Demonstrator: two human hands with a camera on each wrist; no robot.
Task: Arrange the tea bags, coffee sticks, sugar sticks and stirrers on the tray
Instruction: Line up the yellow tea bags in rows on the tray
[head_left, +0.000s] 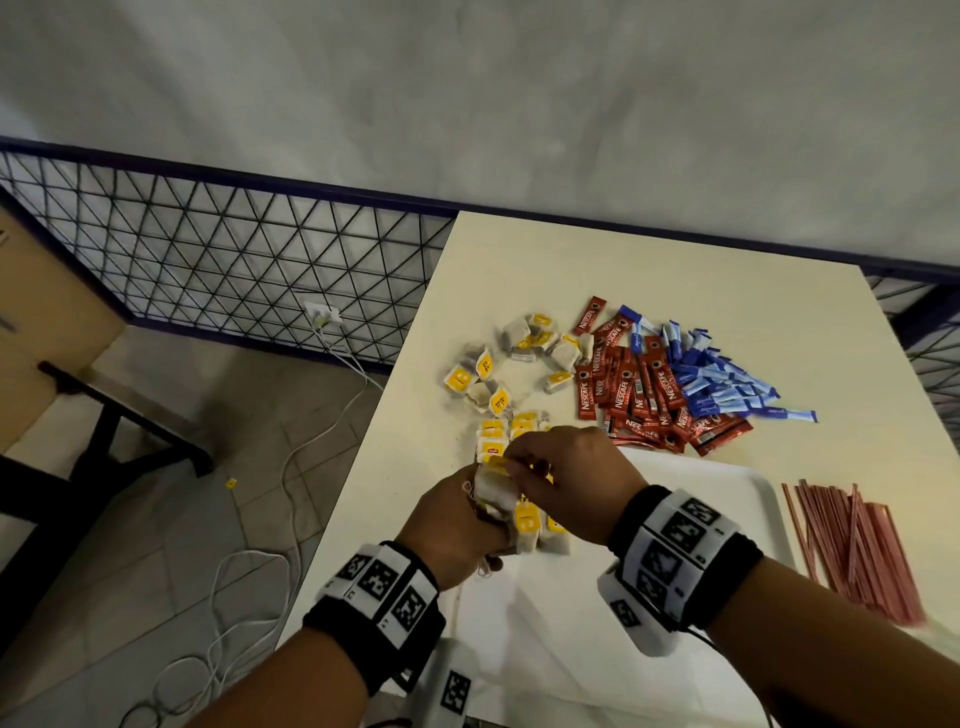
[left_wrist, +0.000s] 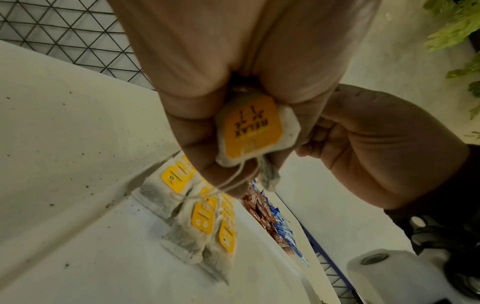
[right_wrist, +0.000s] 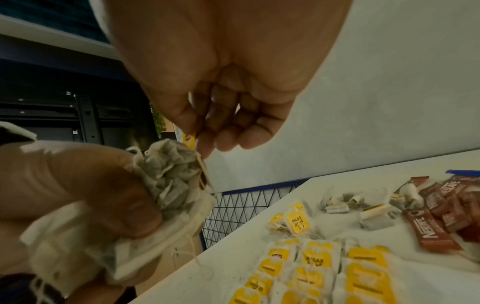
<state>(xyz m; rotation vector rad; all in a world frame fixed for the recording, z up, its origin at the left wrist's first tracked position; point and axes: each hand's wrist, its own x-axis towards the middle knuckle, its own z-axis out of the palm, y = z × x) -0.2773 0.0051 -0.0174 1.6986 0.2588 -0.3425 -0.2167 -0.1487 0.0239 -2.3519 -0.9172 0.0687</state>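
Observation:
My left hand (head_left: 470, 514) grips a bunch of tea bags (head_left: 493, 491) over the far left part of the white tray (head_left: 727, 483). My right hand (head_left: 519, 462) pinches a yellow tag (right_wrist: 189, 139) at the top of that bunch (right_wrist: 168, 179). The left wrist view shows a tea bag with a yellow "RELAX" tag (left_wrist: 253, 129) between my left fingers. Rows of tea bags (head_left: 527, 522) lie flat on the tray below my hands. Loose tea bags (head_left: 519, 353), red coffee sticks (head_left: 639, 395) and blue sugar sticks (head_left: 727, 379) lie on the table beyond the tray. Stirrers (head_left: 857, 551) lie right of it.
The table's left edge (head_left: 363, 467) runs close to my left hand, with floor and white cables (head_left: 249, 597) below. A mesh fence (head_left: 234, 260) lines the far side. A white tagged object (head_left: 452, 691) sits at the table's near edge.

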